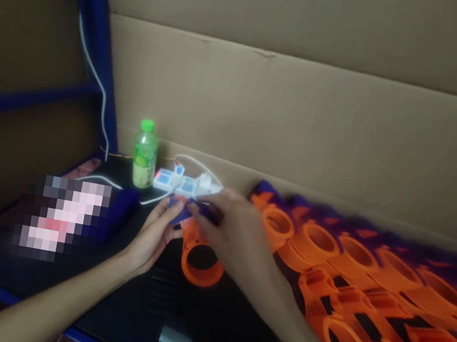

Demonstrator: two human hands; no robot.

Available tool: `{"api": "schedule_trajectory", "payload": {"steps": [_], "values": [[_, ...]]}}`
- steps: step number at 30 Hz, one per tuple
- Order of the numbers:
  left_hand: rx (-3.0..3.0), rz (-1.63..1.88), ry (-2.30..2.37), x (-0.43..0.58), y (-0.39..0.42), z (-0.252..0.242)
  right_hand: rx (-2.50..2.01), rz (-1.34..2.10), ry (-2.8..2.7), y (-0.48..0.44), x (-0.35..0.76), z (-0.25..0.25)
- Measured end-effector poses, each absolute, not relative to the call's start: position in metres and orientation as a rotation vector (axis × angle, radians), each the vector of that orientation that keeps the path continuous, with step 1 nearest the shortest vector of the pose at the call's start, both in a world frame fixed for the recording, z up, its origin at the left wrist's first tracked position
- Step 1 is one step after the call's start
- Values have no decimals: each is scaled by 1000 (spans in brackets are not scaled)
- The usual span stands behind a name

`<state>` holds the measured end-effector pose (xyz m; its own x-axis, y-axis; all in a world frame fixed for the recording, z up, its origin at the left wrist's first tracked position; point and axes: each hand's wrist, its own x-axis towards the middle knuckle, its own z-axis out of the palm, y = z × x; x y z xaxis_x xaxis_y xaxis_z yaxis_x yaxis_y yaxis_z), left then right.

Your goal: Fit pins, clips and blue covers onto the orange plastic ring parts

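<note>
i see both hands meeting near the middle of the dark desk (200, 331). my left hand (154, 234) has its grip curled around the near side of an orange ring part (199, 257), fingertips on a small blue piece (179, 212) at the top of it. my right hand (230, 227) comes in from the right, its grip pinched on that same blue piece, though motion blur keeps me from telling how tightly. the ring part lies flat on the desk, just left of the big spread of other orange rings (369, 278) that fills the right side of the desk over purple pieces (377, 230). behind the hands, toward the far edge, sits a white power strip (182, 183) with plugs and white cables in it, and a green-capped drink bottle (145, 155) stands upright just to its left. a pixelated object (64, 215) lies at the left side of the desk. cardboard sheets (308, 120) stand along the far edge, and a blue metal frame (92, 11) rises at the far left corner.
</note>
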<state>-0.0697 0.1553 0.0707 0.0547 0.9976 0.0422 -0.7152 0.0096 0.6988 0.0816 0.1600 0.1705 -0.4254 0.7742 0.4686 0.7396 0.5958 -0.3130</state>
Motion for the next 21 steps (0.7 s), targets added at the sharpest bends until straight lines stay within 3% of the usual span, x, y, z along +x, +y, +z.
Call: {"api": "schedule_trajectory", "payload": {"steps": [7,21], "values": [[660,1447,566,-78,159,67,-1039,377,-2443,164,84,167],[635,1480,543,-84,163,67,-938,764,-2293,171,93,153]]}}
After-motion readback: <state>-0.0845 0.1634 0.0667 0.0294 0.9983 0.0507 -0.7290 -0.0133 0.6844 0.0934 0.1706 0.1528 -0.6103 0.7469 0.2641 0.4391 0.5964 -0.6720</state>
